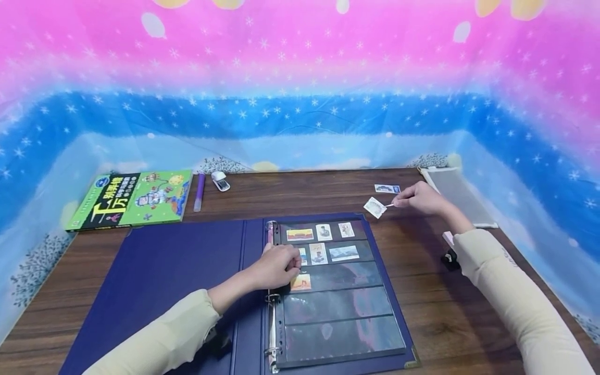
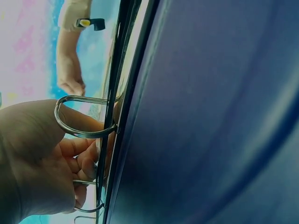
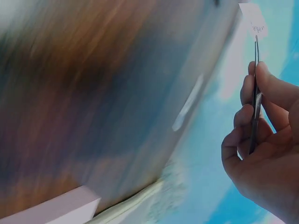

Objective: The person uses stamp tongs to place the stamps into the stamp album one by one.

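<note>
My right hand (image 1: 419,199) grips a pair of metal tweezers (image 3: 255,112), whose tips hold a pale postage stamp (image 1: 375,207) above the table, right of the binder's top corner. Loosely bent, the fingers of my left hand (image 1: 276,264) rest on the black stamp page (image 1: 344,333), beside the metal rings (image 2: 84,134). This page lies in an open navy stamp album (image 1: 187,271). Several stamps fill its upper two rows, and an orange stamp (image 1: 301,282) sits at the left of the third, partly behind my left hand.
Another stamp (image 1: 386,188) lies on the wooden table behind the held one. A grey mesh pouch (image 1: 461,195) is at the back right. At the back left are a green book (image 1: 140,198), a purple pen (image 1: 199,192) and a small white-and-black object (image 1: 220,181).
</note>
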The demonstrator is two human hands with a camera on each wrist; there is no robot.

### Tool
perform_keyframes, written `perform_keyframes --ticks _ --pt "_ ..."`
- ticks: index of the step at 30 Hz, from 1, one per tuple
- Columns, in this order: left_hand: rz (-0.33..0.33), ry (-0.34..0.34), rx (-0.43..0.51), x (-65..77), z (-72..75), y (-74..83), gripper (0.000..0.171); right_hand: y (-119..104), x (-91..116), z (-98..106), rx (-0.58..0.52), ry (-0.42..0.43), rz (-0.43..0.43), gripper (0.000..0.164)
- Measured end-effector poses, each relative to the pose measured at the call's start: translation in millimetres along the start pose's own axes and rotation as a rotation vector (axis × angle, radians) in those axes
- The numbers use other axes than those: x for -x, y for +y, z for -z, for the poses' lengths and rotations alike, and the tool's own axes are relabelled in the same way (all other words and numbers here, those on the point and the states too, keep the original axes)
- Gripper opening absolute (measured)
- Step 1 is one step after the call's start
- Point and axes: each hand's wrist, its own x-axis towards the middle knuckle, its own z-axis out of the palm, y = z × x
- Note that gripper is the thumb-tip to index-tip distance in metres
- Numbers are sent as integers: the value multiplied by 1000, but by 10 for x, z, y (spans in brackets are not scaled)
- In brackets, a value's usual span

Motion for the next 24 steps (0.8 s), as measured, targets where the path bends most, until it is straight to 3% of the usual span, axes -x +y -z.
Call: perform_keyframes --ticks 8,17,24 --pt "-19 5 -4 -12 10 -3 5 -546 31 -282 -82 -48 140 14" --pt "-46 36 -12 -6 -20 6 13 -911 67 -727 -101 -224 271 9" --pt "-49 47 19 14 1 9 13 -1104 82 -819 -59 -376 329 8"
